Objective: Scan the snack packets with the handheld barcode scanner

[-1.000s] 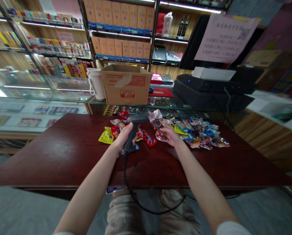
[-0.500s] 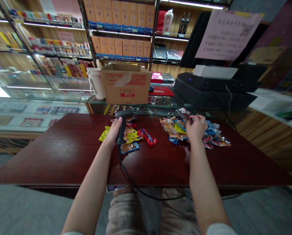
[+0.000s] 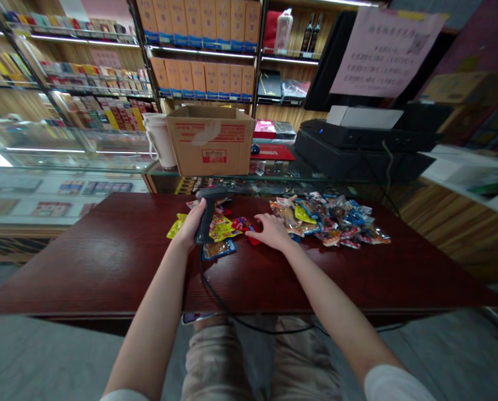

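Observation:
My left hand [image 3: 187, 229] grips a black handheld barcode scanner [image 3: 208, 214] upright, its head pointing away from me. Its black coiled-free cable [image 3: 203, 278] drops over the table's front edge. Just beyond the scanner lies a small scatter of foil snack packets [image 3: 219, 239], yellow, red and brown. My right hand [image 3: 272, 233] lies with spread fingers on the edge of a red snack packet [image 3: 245, 225], partly covering it. To its right sits a larger heap of blue, yellow and clear snack packets [image 3: 326, 220].
Everything lies on a dark red wooden table [image 3: 107, 262]. Behind it stand a glass counter, a cardboard box [image 3: 210, 142], a white cup [image 3: 159, 142] and a black printer [image 3: 357, 146]. Stocked shelves and a paper notice [image 3: 386, 53] rise further back.
My right hand has moved left from the large heap to the red packet. The left hand and scanner have hardly moved.

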A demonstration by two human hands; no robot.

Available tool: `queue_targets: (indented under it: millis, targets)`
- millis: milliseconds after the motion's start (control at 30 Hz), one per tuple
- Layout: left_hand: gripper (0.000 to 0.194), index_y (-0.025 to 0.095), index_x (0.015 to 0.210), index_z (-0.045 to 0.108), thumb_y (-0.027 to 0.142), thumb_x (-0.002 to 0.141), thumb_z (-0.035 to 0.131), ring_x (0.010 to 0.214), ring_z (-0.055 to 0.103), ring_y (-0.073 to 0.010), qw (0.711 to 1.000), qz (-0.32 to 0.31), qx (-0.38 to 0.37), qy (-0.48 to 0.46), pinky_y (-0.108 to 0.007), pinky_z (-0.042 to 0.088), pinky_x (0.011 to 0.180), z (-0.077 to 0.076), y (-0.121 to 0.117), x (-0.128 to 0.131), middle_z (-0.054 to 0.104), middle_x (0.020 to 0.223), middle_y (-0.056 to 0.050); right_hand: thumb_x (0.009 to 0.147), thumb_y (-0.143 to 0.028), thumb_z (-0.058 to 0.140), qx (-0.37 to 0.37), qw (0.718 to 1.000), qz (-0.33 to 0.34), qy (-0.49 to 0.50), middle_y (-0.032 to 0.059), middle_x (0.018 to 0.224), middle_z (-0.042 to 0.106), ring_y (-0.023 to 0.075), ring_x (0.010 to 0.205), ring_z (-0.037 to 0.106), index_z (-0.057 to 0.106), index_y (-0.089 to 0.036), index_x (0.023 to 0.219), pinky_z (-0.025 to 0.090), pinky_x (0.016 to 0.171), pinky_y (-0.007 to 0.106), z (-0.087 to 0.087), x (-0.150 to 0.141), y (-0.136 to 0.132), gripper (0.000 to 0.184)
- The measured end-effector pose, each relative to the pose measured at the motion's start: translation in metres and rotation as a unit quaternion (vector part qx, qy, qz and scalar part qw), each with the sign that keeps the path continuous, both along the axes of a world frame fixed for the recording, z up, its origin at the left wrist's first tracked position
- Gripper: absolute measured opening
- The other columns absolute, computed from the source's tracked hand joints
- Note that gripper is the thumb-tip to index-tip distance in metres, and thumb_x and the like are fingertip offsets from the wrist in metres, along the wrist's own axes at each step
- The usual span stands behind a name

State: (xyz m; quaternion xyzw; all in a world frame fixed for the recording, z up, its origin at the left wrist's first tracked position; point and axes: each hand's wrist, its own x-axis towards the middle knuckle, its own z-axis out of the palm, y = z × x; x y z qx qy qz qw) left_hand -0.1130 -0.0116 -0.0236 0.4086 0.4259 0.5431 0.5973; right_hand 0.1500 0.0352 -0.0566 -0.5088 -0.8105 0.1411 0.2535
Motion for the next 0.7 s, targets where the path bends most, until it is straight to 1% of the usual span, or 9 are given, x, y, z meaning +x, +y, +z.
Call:
queue_targets:
  millis: [67, 167, 267, 367, 433, 500, 567, 633, 700]
  targets:
    - [0.071, 0.011, 0.110, 0.070, 0.076, 0.084, 0.058, 0.037, 0.050, -0.0126, 1.000, -0.021, -0.010, 0.008, -0.022, 0.038, 0.038, -0.003, 0.002, 0.004, 0.057, 0.050, -0.001, 0.070, -0.055, 0.083, -0.014, 0.999, -0.005, -0.049, 0.0144, 0.109, 0.067, 0.0359, 0.110, 0.059, 0.071, -0.022, 0.102, 0.040, 0.100, 0.049, -0.006, -0.010, -0.003, 0.047]
    - [0.069, 0.011, 0.107, 0.071, 0.075, 0.084, 0.058, 0.038, 0.052, -0.0134, 0.998, -0.055, -0.008, 0.019, -0.023, 0.041, 0.040, -0.008, 0.006, 0.008, 0.059, 0.052, -0.002, 0.077, -0.039, 0.077, -0.025, 0.998, -0.028, -0.048, 0.0137, 0.107, 0.067, 0.0337, 0.108, 0.060, 0.068, -0.021, 0.100, 0.042, 0.097, 0.045, -0.009, -0.009, 0.001, 0.030]
    - [0.064, 0.012, 0.104, 0.072, 0.072, 0.086, 0.059, 0.039, 0.051, -0.0129, 0.999, -0.049, 0.012, 0.010, -0.023, 0.040, 0.040, -0.011, 0.007, 0.014, 0.058, 0.050, -0.001, 0.077, -0.027, 0.074, -0.041, 0.995, -0.064, 0.069, 0.0098, 0.100, 0.068, 0.0301, 0.101, 0.063, 0.061, -0.023, 0.102, 0.045, 0.091, 0.041, -0.010, 0.000, 0.011, 0.028]
    - [0.064, 0.011, 0.103, 0.072, 0.072, 0.086, 0.059, 0.041, 0.053, -0.0127, 0.998, -0.057, 0.021, 0.003, -0.022, 0.040, 0.040, -0.011, 0.005, 0.019, 0.059, 0.052, -0.002, 0.069, -0.029, 0.079, -0.046, 0.964, -0.083, 0.248, 0.0059, 0.097, 0.067, 0.0281, 0.098, 0.064, 0.056, -0.025, 0.099, 0.048, 0.089, 0.041, -0.011, 0.009, 0.023, 0.038]
    - [0.065, 0.011, 0.102, 0.072, 0.073, 0.085, 0.059, 0.042, 0.054, -0.0128, 0.997, -0.076, 0.025, 0.004, -0.021, 0.040, 0.040, -0.010, 0.003, 0.022, 0.060, 0.053, -0.003, 0.061, -0.030, 0.083, -0.050, 0.925, -0.076, 0.370, 0.0032, 0.098, 0.067, 0.0250, 0.098, 0.064, 0.054, -0.026, 0.097, 0.049, 0.089, 0.039, -0.010, 0.014, 0.027, 0.047]
    - [0.065, 0.011, 0.102, 0.072, 0.073, 0.084, 0.061, 0.043, 0.054, -0.0129, 0.995, -0.090, 0.036, 0.002, -0.021, 0.040, 0.040, -0.009, 0.000, 0.026, 0.059, 0.053, -0.003, 0.061, -0.033, 0.084, -0.102, 0.872, -0.043, 0.477, 0.0007, 0.097, 0.067, 0.0202, 0.091, 0.064, 0.055, -0.027, 0.098, 0.051, 0.083, 0.034, -0.004, 0.018, 0.028, 0.047]
    - [0.064, 0.011, 0.100, 0.071, 0.072, 0.084, 0.062, 0.042, 0.053, -0.0124, 0.995, -0.094, 0.045, -0.001, -0.021, 0.040, 0.040, -0.009, -0.002, 0.028, 0.057, 0.051, -0.002, 0.069, -0.039, 0.079, -0.206, 0.806, 0.015, 0.554, 0.0001, 0.094, 0.069, 0.0157, 0.075, 0.061, 0.059, -0.026, 0.097, 0.050, 0.070, 0.029, 0.005, 0.021, 0.024, 0.037]
    - [0.063, 0.011, 0.100, 0.070, 0.071, 0.084, 0.063, 0.041, 0.051, -0.0118, 0.994, -0.096, 0.049, -0.007, -0.021, 0.040, 0.039, -0.008, -0.003, 0.031, 0.056, 0.051, 0.000, 0.082, -0.046, 0.067, -0.307, 0.741, 0.070, 0.593, 0.0017, 0.088, 0.070, 0.0125, 0.060, 0.053, 0.065, -0.023, 0.097, 0.045, 0.056, 0.027, 0.015, 0.024, 0.019, 0.027]
    - [0.062, 0.012, 0.102, 0.069, 0.070, 0.083, 0.065, 0.042, 0.051, -0.0114, 0.993, -0.102, 0.052, -0.015, -0.021, 0.040, 0.039, -0.007, -0.005, 0.033, 0.059, 0.055, 0.000, 0.091, -0.051, 0.053, -0.360, 0.699, 0.093, 0.612, 0.0035, 0.083, 0.070, 0.0112, 0.051, 0.043, 0.069, -0.020, 0.098, 0.038, 0.047, 0.026, 0.024, 0.026, 0.013, 0.035]
